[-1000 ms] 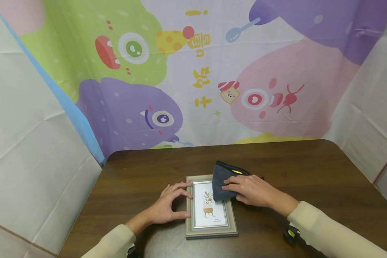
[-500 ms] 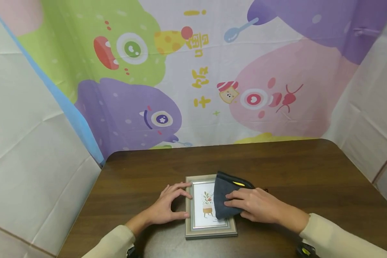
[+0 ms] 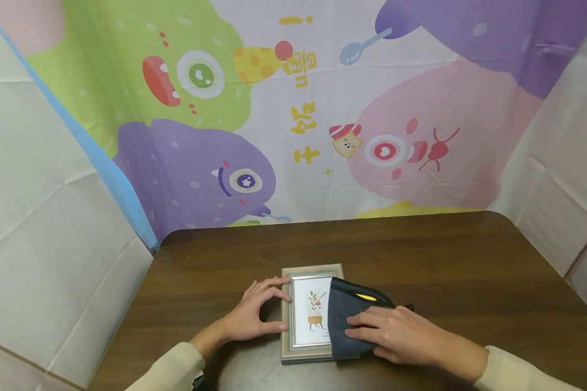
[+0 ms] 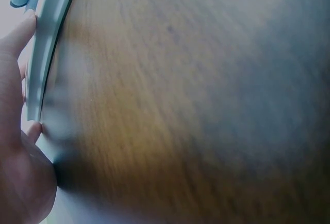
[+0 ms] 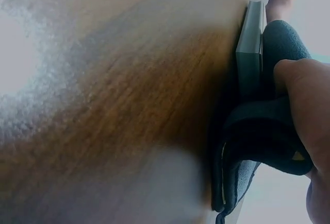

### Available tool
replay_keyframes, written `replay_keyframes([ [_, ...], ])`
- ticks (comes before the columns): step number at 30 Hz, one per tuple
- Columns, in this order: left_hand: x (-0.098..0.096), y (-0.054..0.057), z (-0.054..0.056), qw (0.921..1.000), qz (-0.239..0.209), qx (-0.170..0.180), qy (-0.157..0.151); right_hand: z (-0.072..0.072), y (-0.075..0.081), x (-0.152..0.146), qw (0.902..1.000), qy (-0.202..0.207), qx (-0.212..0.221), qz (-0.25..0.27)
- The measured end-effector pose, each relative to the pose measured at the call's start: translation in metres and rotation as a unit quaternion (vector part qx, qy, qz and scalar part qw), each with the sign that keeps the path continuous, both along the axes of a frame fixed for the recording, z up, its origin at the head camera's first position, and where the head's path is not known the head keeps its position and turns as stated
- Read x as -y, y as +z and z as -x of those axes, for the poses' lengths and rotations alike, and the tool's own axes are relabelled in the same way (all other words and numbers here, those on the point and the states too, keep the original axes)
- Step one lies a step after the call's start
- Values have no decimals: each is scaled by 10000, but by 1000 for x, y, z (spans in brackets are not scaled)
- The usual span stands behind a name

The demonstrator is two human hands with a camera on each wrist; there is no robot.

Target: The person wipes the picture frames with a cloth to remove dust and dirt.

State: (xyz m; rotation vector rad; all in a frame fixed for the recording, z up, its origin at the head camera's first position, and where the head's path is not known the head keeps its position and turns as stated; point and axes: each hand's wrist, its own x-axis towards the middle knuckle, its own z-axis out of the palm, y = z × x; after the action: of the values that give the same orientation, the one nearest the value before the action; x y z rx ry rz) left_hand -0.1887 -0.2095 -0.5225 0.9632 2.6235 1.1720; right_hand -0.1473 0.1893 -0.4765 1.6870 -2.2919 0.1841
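A picture frame (image 3: 286, 320) with a beige and silver border lies flat on the table, holding a print of a potted plant. My left hand (image 3: 254, 309) rests against its left edge, thumb and fingertips spread apart along the border. In the left wrist view the thumb touches the frame's side (image 4: 44, 54). My right hand (image 3: 403, 334) holds a dark grey cloth (image 3: 342, 320) with black trim and a yellow label, pressing it over the frame's right side. The cloth hides the right border and part of the print. In the right wrist view the cloth (image 5: 283, 38) folds under the hand.
The brown wooden table (image 3: 215, 255) extends around the frame. A cartoon-printed curtain (image 3: 313, 201) hangs behind its far edge. Pale panels (image 3: 54, 217) stand along the left and right sides.
My right hand has slid the cloth toward me along the frame's right side, from the upper right to the lower right corner. The left hand and the frame stay in place.
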Motion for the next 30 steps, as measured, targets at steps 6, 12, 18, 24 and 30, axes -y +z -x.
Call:
replay_keyframes([
  [6, 0, 1, 0, 10000, -6, -13, -8, -1, 0, 1, 10000, -45, 25, -37],
  [12, 0, 3, 0, 10000, -16, -48, -19, 3, 1, 2, 9999, -23, -151, 34],
  [18, 0, 3, -1, 10000, -18, -70, 4, 13, -1, 3, 9994, -149, -303, 24],
  [24, -1, 1, -1, 10000, 23, -81, -20, 26, -4, 3, 9993, -296, -158, 142],
  [30, 0, 0, -1, 10000, -45, -84, -26, 40, -6, 7, 9983, -543, 133, 164],
])
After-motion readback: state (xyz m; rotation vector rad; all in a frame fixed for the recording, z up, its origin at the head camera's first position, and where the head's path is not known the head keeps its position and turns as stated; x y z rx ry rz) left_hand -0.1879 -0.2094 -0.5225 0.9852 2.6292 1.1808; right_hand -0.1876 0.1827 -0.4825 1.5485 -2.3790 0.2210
